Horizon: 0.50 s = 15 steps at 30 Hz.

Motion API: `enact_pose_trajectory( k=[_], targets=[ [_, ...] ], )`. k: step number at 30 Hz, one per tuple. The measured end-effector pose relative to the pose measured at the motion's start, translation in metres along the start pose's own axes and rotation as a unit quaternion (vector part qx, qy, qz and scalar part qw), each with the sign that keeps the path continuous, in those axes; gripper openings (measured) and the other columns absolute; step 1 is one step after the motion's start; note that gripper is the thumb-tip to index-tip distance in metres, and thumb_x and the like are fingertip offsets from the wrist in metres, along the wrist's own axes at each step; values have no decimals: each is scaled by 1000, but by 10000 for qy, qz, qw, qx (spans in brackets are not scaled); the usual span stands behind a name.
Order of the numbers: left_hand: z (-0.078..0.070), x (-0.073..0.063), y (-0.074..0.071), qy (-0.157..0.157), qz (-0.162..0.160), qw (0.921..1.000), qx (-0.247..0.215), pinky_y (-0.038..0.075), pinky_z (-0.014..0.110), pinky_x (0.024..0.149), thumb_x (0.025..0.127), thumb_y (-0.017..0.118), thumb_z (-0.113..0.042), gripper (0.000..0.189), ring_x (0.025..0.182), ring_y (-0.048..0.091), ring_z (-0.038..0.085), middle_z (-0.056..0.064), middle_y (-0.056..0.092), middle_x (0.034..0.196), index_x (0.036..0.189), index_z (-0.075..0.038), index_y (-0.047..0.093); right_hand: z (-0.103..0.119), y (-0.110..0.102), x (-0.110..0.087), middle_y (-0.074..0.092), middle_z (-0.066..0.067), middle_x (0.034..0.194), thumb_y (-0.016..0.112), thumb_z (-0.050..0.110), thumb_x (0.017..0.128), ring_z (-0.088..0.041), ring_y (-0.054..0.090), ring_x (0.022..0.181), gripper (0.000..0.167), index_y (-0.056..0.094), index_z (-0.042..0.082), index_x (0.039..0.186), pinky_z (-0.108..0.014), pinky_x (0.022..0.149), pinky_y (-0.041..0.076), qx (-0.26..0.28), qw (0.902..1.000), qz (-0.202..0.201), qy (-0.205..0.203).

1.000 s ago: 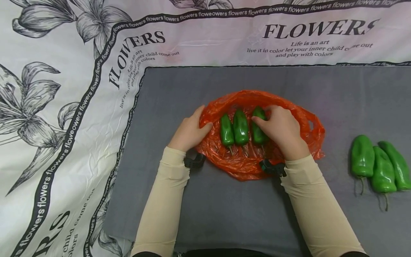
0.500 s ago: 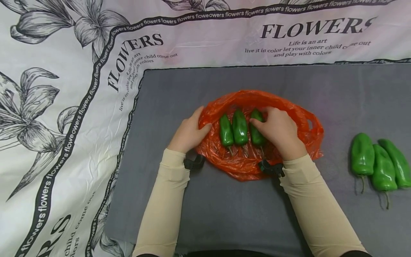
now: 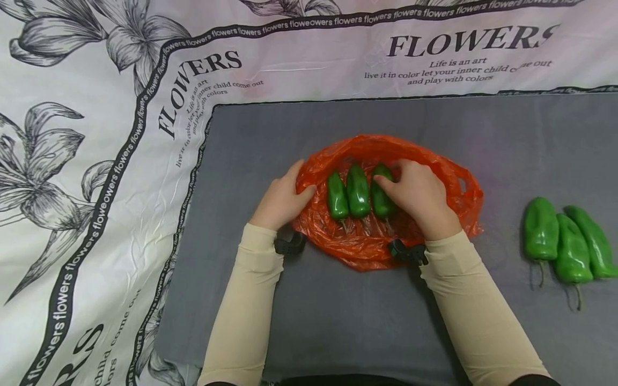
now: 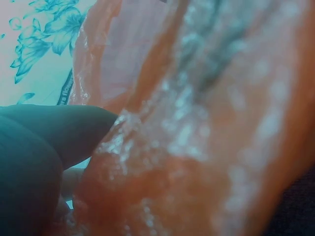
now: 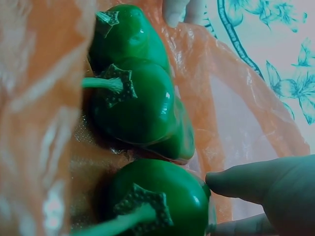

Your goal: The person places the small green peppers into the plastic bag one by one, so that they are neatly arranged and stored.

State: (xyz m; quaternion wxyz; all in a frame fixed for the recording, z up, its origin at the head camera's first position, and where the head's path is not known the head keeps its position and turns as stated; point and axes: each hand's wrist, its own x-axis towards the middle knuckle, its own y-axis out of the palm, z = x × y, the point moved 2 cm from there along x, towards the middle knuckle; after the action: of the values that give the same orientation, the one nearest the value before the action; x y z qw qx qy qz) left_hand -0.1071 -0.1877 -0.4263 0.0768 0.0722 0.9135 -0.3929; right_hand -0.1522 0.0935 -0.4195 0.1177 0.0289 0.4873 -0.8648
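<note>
An orange-red plastic bag lies with its mouth spread, handle loop to the right. Inside, two green peppers lie side by side, stems toward the person. My left hand holds the bag's left rim, thumb inside and fingers outside. In the left wrist view the thumb presses against the crinkled plastic. My right hand reaches into the bag and grips a third green pepper between thumb and fingers. In the right wrist view this gripped pepper lies just apart from the others; most fingers are hidden.
Three more green peppers lie close together at the right on the grey mat. A white tablecloth with flower prints and lettering borders the mat at the back and left.
My right hand and its pepper have shifted slightly left, nearer the other two in the bag. My left hand keeps its hold on the rim. The whole head view has drifted a little.
</note>
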Motion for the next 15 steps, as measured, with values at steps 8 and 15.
enact_pose_trajectory(
  k=[8,15],
  targets=[
    [0,-1,1,10,11,10000,-44,55,45,98,104,58,-37,74,100,71,26,18,62,145,167,-13,28,-2,-3,-2,71,-22,127,65,54,97,-41,69,106,62,66,4,134,-60,81,53,-31,9999,78,104],
    [-3,-2,0,32,10,10000,-61,55,46,97,104,58,-36,73,99,71,26,19,62,144,167,-12,28,0,-9,-4,70,-21,130,65,54,98,-41,68,110,64,64,4,137,-62,82,53,-55,9999,90,116]
  ],
)
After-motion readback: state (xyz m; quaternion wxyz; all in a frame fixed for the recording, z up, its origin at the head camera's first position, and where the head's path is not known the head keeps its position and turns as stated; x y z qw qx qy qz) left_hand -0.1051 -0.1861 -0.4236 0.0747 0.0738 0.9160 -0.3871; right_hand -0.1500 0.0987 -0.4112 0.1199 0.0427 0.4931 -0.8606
